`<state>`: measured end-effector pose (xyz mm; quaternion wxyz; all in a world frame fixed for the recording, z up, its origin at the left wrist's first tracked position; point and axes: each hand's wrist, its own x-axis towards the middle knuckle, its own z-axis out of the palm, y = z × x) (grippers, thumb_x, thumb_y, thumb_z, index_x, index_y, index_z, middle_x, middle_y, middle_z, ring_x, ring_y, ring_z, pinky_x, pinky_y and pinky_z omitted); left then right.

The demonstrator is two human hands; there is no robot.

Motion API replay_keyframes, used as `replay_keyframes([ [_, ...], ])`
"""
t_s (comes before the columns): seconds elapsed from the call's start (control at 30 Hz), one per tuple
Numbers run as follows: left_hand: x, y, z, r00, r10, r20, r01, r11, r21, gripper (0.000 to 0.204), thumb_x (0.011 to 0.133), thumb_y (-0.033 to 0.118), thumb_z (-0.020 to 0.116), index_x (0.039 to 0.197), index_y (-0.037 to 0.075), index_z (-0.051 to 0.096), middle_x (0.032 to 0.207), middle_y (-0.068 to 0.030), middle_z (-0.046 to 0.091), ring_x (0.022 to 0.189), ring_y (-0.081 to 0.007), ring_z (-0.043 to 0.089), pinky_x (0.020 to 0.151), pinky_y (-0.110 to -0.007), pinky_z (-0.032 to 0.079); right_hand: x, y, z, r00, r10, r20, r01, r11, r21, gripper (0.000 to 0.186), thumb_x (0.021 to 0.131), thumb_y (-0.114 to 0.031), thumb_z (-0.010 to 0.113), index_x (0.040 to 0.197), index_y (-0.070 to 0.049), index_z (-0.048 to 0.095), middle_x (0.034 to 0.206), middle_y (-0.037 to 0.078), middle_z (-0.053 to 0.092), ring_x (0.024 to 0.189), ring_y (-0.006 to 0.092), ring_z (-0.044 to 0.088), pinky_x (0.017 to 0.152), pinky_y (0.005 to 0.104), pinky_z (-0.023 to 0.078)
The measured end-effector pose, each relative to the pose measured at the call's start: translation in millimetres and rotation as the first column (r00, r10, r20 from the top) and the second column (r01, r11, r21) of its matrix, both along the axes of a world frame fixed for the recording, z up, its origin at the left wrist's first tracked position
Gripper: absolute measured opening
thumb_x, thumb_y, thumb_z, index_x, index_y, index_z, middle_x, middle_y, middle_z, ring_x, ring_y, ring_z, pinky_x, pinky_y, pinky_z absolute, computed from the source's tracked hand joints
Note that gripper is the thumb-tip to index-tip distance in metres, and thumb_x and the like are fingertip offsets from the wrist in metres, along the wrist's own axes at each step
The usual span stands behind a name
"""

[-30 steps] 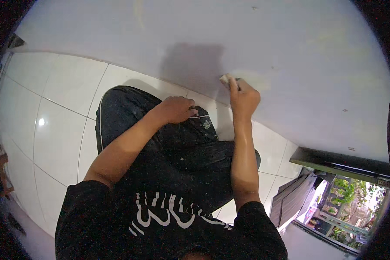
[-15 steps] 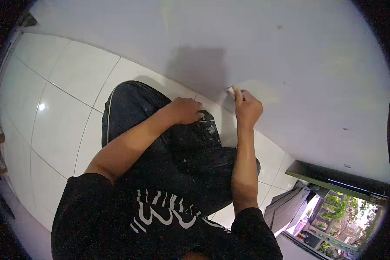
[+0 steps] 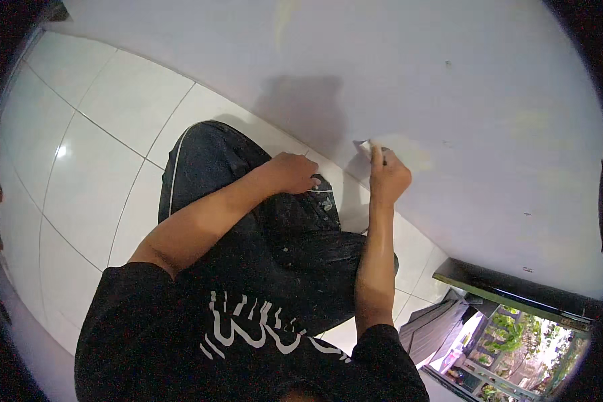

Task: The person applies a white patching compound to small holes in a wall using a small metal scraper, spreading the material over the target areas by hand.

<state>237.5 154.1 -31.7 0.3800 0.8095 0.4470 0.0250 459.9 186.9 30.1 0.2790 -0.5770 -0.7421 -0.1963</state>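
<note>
My right hand (image 3: pixel 390 175) is up against the pale wall (image 3: pixel 489 134), fingers and thumb closed on a small whitish flat piece (image 3: pixel 366 149). One edge of that piece meets the wall or lies very near it; its exact kind is too small to tell. Around it the wall carries a yellowish patch (image 3: pixel 409 155). My left hand (image 3: pixel 293 173) rests on my bent knee in dark trousers (image 3: pixel 228 151), with the fingers curled in; whether anything is inside them is hidden. Whitish spots mark the trousers beside that hand.
White floor tiles (image 3: pixel 100 154) run along the wall's foot at left. At lower right stand a dark sill-like ledge (image 3: pixel 509 288) and an opening with green plants (image 3: pixel 509 331) beyond. A grey panel or curtain (image 3: pixel 429 328) hangs beside it. Small marks dot the wall.
My right hand and the whitish piece have shifted slightly right and down in the picture. The view has also tilted a little. My left hand stays on the knee.
</note>
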Motion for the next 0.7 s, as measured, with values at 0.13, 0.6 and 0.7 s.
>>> replay_keyframes([
  [0.13,-0.4,-1.6,-2.7,1.0,-0.007,0.003,0.007,1.0,0.029,0.045,0.1,0.044,0.052,0.112,0.002,0.064,0.108,-0.0234,0.068,0.106,-0.0415,0.065,0.093,-0.053,0.051,-9.6,-2.6,22.0,0.943,-0.029,-0.331,0.018,0.999,-0.037,0.031,0.089,-0.028,0.076,0.072,-0.002,0.074,0.055,0.011,0.059,0.047,0.014,0.048,0.051,0.0309,0.042],
  [0.6,3.2,1.6,-9.7,1.0,-0.022,0.02,0.022,1.0,0.005,0.051,0.101,0.046,0.05,0.127,0.004,0.062,0.117,-0.025,0.067,0.112,-0.0429,0.063,0.097,-0.054,0.049,-3.7,2.0,19.0,0.942,-0.033,-0.335,0.018,0.999,-0.046,0.042,0.089,-0.033,0.075,0.06,-0.005,0.063,0.056,0.012,0.058,0.043,0.0228,0.051,0.047,0.0354,0.04],
  [0.7,1.2,-3.2,-5.7,0.999,-0.037,-0.034,0.036,0.999,-0.023,0.05,0.101,0.045,0.049,0.126,0.004,0.062,0.117,-0.0245,0.067,0.112,-0.042,0.063,0.097,-0.054,0.049,-0.6,0.3,12.3,0.959,-0.01,-0.283,0.003,1.0,-0.025,0.041,0.088,-0.032,0.076,0.06,-0.004,0.064,0.054,0.012,0.058,0.043,0.0218,0.05,0.047,0.0348,0.04],
])
